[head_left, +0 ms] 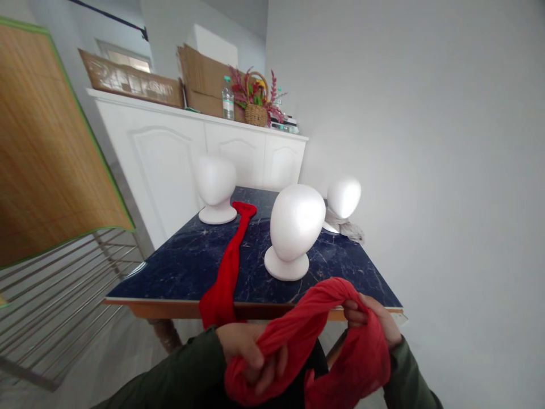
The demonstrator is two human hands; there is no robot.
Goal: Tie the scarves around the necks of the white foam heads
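Both hands grip a red scarf just in front of the near edge of the tabletop. The left hand is closed around one bunched part of the cloth, fingers curled under it. The right hand pinches another part between thumb and fingers. Between them the scarf rises in a soft arch, so its held length runs roughly left to right, then sags in loose folds below each hand. The fabric looks thin, crinkled and matte.

A second stretch of red cloth lies on the tabletop; whether it is the same piece cannot be told. Its long axis runs from the near edge, where it hangs over, away toward the far left mannequin head, ending in a knotted tip beside that head's base.

The tabletop is glossy dark blue with pale marble veining and a wooden rim. Three smooth, white, featureless mannequin heads stand on it: the nearest in the middle, and another at far right with pale cloth at its base.
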